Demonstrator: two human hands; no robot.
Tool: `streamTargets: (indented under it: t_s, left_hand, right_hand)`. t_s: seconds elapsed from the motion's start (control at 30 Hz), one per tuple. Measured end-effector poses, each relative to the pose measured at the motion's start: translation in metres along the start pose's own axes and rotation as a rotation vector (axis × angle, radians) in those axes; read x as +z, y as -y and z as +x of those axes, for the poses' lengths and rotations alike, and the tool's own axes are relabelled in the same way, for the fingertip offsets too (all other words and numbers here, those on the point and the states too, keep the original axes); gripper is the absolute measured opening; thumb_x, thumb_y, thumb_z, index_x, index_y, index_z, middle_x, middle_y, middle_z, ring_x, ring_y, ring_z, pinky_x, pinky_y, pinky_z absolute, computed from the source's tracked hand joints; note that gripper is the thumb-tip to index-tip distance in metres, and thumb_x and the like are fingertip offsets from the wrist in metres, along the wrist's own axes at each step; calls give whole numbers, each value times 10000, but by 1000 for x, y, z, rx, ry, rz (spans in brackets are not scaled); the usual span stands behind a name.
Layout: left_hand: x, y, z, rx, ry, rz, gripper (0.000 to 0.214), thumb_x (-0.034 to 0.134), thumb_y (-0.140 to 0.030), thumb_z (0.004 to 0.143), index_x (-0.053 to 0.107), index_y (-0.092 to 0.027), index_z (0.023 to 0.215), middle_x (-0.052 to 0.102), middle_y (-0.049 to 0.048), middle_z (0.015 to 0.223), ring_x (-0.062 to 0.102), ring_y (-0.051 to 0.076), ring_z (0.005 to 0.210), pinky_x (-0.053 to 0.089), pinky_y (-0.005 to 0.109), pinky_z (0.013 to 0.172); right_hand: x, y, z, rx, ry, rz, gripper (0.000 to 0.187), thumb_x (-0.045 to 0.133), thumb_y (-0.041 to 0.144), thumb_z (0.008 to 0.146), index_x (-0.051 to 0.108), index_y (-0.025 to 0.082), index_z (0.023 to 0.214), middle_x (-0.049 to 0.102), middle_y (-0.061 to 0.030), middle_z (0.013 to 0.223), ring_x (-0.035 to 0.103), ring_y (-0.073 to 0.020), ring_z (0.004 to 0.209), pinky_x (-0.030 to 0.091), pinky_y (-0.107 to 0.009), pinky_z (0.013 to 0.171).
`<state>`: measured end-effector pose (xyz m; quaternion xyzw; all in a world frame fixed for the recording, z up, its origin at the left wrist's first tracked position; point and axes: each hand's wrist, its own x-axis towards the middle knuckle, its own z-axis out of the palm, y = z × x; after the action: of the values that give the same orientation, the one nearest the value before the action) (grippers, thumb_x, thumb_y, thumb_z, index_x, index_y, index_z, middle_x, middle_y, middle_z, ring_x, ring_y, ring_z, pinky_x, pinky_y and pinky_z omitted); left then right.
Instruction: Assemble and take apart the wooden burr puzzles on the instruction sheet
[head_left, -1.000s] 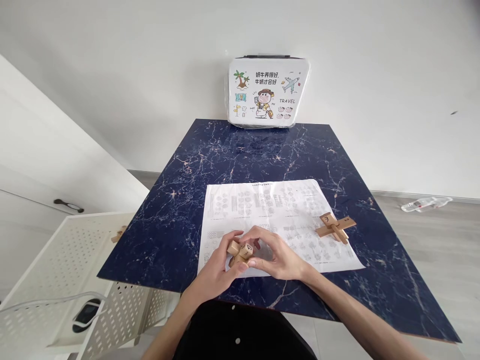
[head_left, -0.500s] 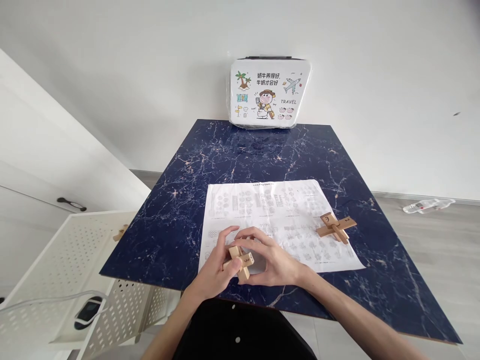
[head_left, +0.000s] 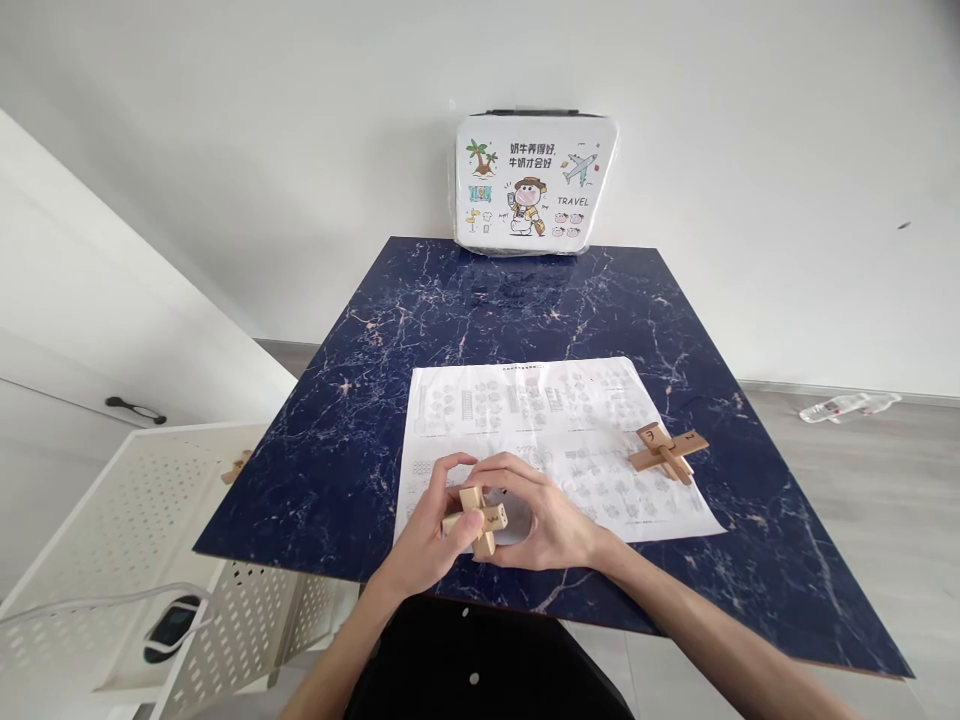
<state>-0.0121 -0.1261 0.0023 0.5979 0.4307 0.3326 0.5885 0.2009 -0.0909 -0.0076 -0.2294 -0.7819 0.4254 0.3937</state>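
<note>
Near the table's front edge, a light wooden interlocking puzzle (head_left: 493, 518) of crossed, number-marked sticks is held between both hands. My left hand (head_left: 429, 537) grips it from the left, thumb pressed on its front. My right hand (head_left: 546, 515) curves round from the right, its fingertips at the top and its thumb at the lower stick. Fingers hide the puzzle's back. Beneath lies a printed instruction sheet (head_left: 525, 440) with rows of small diagrams. On the sheet's right edge rests a second, darker wooden cross-shaped puzzle (head_left: 667, 453) with numbers on its sticks.
A white cartoon-printed case (head_left: 534, 185) in clear plastic stands at the back of the dark blue marbled table (head_left: 510, 310). Left of the table is a white perforated cart (head_left: 112, 540) holding a dark device (head_left: 171, 630) with a cable. Clear plastic packaging (head_left: 847, 406) lies on the floor at right.
The puzzle in my hands has turned slightly, its upright stick now standing straighter. Both hands keep nearly the same place. The whole view has shifted a little.
</note>
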Motion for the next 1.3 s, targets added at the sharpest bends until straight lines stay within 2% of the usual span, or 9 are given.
streamTargets:
  t_s: [0.2, 0.43, 0.67, 0.8, 0.9, 1.03, 1.13, 1.23, 1.3]
  left_hand:
    - [2, -2, 1, -28, 10, 12, 583, 598, -518, 1038, 290, -283, 1474, 665, 68, 1133, 685, 241, 968, 545, 357, 807]
    - [-3, 4, -1, -28, 23, -54, 573, 562, -569, 1043, 312, -277, 1469, 684, 55, 1071, 688, 242, 944, 527, 373, 824]
    - [-10, 0, 1, 12, -66, -146, 548, 495, -689, 1050, 409, -249, 1365, 640, -10, 871, 639, 198, 786, 486, 359, 821]
    - [-9, -1, 2, 22, -120, -46, 542, 440, -689, 1073, 461, -226, 1353, 676, 40, 956, 638, 210, 831, 484, 359, 811]
    - [-7, 1, 3, 39, -128, 68, 507, 516, -632, 1063, 513, -219, 1357, 698, 103, 1137, 666, 247, 978, 513, 373, 862]
    - [-4, 0, 3, 28, -134, 195, 583, 746, -516, 953, 539, -231, 1417, 690, 121, 1266, 678, 295, 1114, 539, 409, 952]
    - [0, -3, 3, -3, -170, 232, 674, 854, -459, 871, 545, -245, 1431, 698, 113, 1308, 688, 302, 1129, 554, 437, 1003]
    - [1, -4, 3, -14, -204, 246, 694, 890, -446, 840, 562, -259, 1422, 707, 105, 1344, 700, 309, 1137, 569, 459, 1016]
    - [1, -3, 3, -1, -212, 245, 673, 892, -446, 841, 574, -267, 1407, 714, 99, 1354, 708, 311, 1140, 574, 471, 1024]
  right_hand:
    - [3, -2, -1, 8, -24, -58, 680, 861, 134, 794, 562, 314, 1378, 695, -82, 1349, 675, -296, 1221, 561, -480, 1017]
    - [-1, 2, -1, 46, 14, 83, 632, 829, 138, 785, 563, 315, 1330, 674, -68, 1323, 653, -292, 1248, 549, -476, 1028]
    - [-13, 0, -1, 95, -131, 107, 620, 865, 249, 819, 528, 304, 1336, 629, -88, 1315, 638, -304, 1225, 554, -466, 1000]
    - [-14, -9, 0, 174, -264, -106, 581, 834, 277, 870, 527, 289, 1363, 646, -98, 1277, 650, -285, 1067, 572, -461, 914]
    - [-11, -20, -1, 249, -349, -334, 569, 794, 257, 901, 519, 280, 1399, 653, -98, 1216, 640, -305, 1055, 582, -500, 912]
    - [-8, -35, -5, 289, -370, -487, 569, 788, 291, 930, 522, 282, 1433, 625, -130, 1330, 587, -379, 1249, 556, -610, 1027]
    - [-6, -40, -7, 290, -360, -547, 603, 815, 346, 926, 523, 283, 1450, 595, -149, 1376, 548, -417, 1296, 531, -678, 1056]
    - [-5, -38, -7, 274, -357, -555, 640, 809, 385, 936, 500, 285, 1488, 564, -164, 1400, 524, -432, 1314, 521, -705, 1055]
    - [-6, -32, -5, 244, -376, -513, 551, 740, 352, 987, 502, 292, 1480, 551, -161, 1402, 526, -413, 1324, 518, -687, 1068]
